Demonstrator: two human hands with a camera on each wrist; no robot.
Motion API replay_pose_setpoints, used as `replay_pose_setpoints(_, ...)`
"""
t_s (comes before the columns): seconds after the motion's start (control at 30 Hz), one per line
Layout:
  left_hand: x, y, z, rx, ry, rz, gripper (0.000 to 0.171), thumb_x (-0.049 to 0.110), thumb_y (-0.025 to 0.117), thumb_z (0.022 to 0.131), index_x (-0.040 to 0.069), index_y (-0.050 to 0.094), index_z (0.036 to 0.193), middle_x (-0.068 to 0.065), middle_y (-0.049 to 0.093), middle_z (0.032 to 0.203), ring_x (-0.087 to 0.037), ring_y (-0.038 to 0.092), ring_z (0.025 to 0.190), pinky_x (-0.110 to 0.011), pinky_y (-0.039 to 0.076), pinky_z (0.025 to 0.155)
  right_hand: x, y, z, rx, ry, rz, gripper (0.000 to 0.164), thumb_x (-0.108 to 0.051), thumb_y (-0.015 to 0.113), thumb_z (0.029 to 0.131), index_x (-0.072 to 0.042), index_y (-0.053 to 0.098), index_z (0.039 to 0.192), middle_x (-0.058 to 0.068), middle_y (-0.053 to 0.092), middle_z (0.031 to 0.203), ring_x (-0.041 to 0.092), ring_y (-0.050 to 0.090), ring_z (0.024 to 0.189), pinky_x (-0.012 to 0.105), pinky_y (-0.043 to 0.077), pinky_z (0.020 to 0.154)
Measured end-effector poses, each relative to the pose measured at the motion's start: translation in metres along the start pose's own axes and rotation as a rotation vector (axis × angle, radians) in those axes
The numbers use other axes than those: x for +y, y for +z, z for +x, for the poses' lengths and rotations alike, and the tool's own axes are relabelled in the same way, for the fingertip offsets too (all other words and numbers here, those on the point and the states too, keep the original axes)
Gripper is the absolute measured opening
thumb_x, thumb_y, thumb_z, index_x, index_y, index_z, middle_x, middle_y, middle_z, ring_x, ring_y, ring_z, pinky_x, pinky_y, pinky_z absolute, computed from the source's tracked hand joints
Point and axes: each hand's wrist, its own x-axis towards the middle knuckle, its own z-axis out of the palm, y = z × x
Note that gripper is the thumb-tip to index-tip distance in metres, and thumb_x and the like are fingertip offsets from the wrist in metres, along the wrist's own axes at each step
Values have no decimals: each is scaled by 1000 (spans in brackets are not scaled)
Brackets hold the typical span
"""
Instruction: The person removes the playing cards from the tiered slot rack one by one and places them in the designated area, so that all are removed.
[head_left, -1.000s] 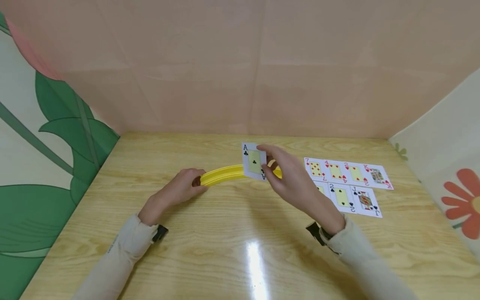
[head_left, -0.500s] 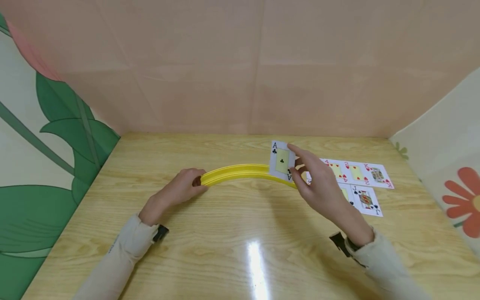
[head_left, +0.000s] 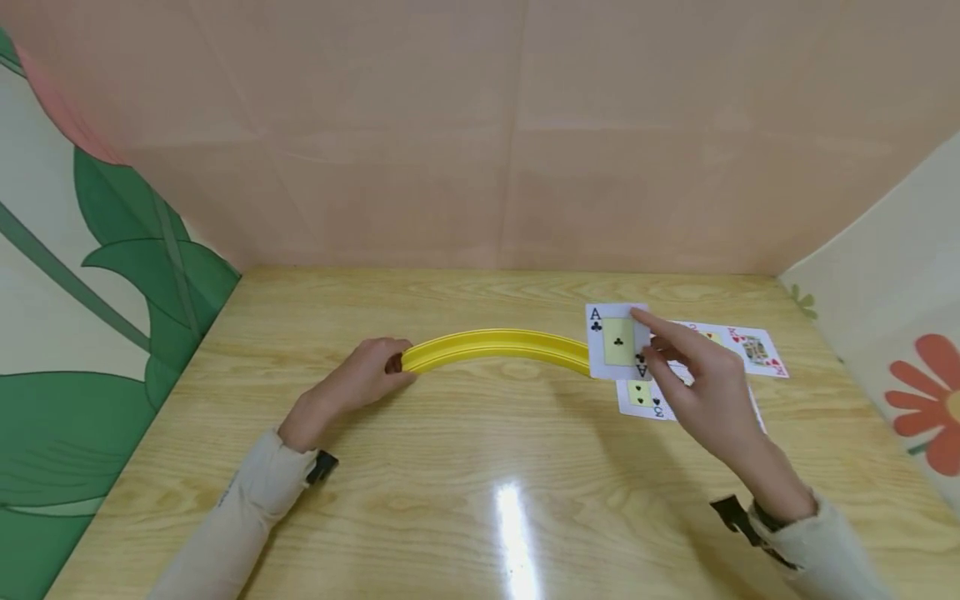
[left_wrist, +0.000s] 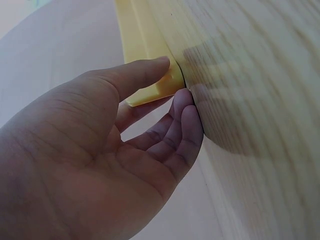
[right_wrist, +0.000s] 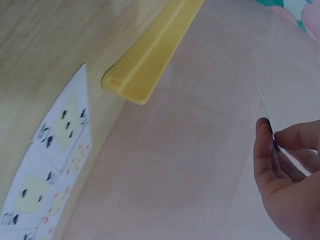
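A curved yellow card holder (head_left: 498,342) with long grooves lies on the wooden table. My left hand (head_left: 356,372) grips its left end; in the left wrist view the thumb presses on the yellow end piece (left_wrist: 150,85) while the other fingers curl behind and below. Between thumb and fingers my right hand (head_left: 708,396) pinches an ace of clubs (head_left: 618,342), face toward the head camera. That card is raised above the table and covers the holder's right end in the head view. Seen edge-on, it is a thin sliver (right_wrist: 263,102) in the right wrist view.
Face-up playing cards lie in two rows at the right, partly behind my right hand: a king of hearts (head_left: 759,350) ends the far row, and a spade card (head_left: 637,397) shows in the near row. A pink cloth wall (head_left: 510,150) stands behind the table.
My right hand has carried the ace of clubs rightward, from over the holder's middle to its right end and in front of the card rows. The left hand and holder stay put.
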Motion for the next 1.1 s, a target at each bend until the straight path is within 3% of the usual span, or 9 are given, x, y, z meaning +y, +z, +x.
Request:
replay_pose_setpoints(0.13, 1, 0, 1, -1, 4, -6, 17, 15, 74, 92, 8, 67, 107, 1, 61, 84, -15, 51, 73, -32, 45, 67, 10, -14, -13, 23, 88, 49, 54, 25, 65, 78, -1, 67, 126, 12, 72, 102, 2, 63, 86, 10, 48, 82)
replay_pose_setpoints(0.37, 0, -1, 3, -1, 8, -3, 17, 15, 74, 92, 9, 67, 106, 1, 60, 84, -15, 50, 73, -32, 45, 67, 24, -34, -34, 68, 282, 77, 39, 18, 63, 87, 3, 67, 122, -3, 68, 117, 3, 64, 93, 9, 49, 77)
replay_pose_setpoints(0.6, -3, -1, 2, 0, 15, 5, 17, 15, 74, 92, 9, 67, 106, 1, 60, 83, -15, 50, 73, -32, 44, 67, 43, -40, -53, 140, 395, 64, 22, 15, 61, 90, 8, 70, 108, 8, 71, 106, 2, 64, 87, 9, 49, 68)
replay_pose_setpoints(0.9, -4, -1, -1, 9, 1, 2, 17, 17, 73, 92, 11, 67, 106, 1, 60, 84, -15, 51, 74, -32, 45, 67, 68, -53, -67, 166, 557, 63, 27, 12, 62, 89, 4, 68, 114, -10, 67, 106, -2, 61, 84, 7, 47, 67)
replay_pose_setpoints(1.1, -3, -1, 0, 0, 0, -8, 16, 17, 73, 93, 10, 67, 106, 1, 60, 84, -16, 52, 74, -32, 46, 67, 79, -70, -72, 131, 639, 46, 30, 6, 62, 93, 2, 64, 123, -14, 65, 111, 0, 58, 89, 6, 47, 71)
